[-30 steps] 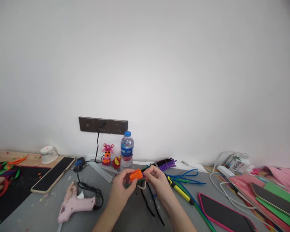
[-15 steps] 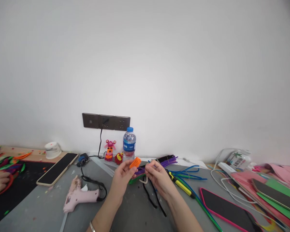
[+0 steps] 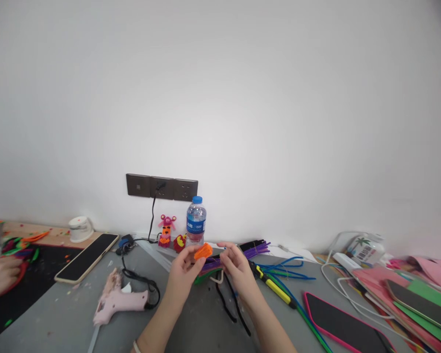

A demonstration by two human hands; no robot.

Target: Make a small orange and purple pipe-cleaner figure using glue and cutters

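Note:
Between the thumb and fingers of my left hand (image 3: 183,272) is a small orange piece (image 3: 203,252), apparently coiled or folded pipe cleaner. Just to its right is my right hand (image 3: 238,269). One of its fingers points left, while the thumb and other fingers are bent together; whatever they hold is too small to make out. Behind and beneath the hands lie purple pipe cleaners (image 3: 255,250), with some green ones showing under my left fingers. Black pipe cleaners (image 3: 226,304) and a short white loop hang or lie below my right hand.
A pink glue gun (image 3: 119,301) lies left, its cord near a phone (image 3: 88,257). Behind stand a water bottle (image 3: 196,220) and a small pink-orange figure (image 3: 165,230). Right are a yellow-black cutter (image 3: 275,287), pink-edged phone (image 3: 345,321) and coloured sheets. Another person's hand (image 3: 2,277) is far left.
A finger of my right hand has lifted and now points left. The orange piece has tilted flatter and dropped slightly in my left hand. The view has shifted a little.

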